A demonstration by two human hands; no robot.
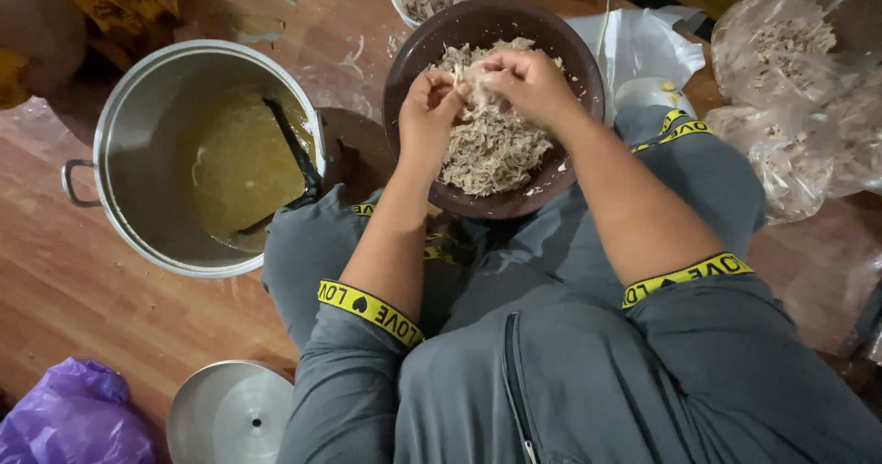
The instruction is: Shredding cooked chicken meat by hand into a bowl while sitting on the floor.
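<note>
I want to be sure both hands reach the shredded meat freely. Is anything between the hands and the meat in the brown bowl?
Nothing visible. The left hand and right hand are directly over the brown bowl, pinching a piece above the shredded meat.

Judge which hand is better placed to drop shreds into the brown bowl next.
Probably the left hand: it sits lower over the shredded meat in the brown bowl, while the right hand grips the unshredded piece higher.
</note>
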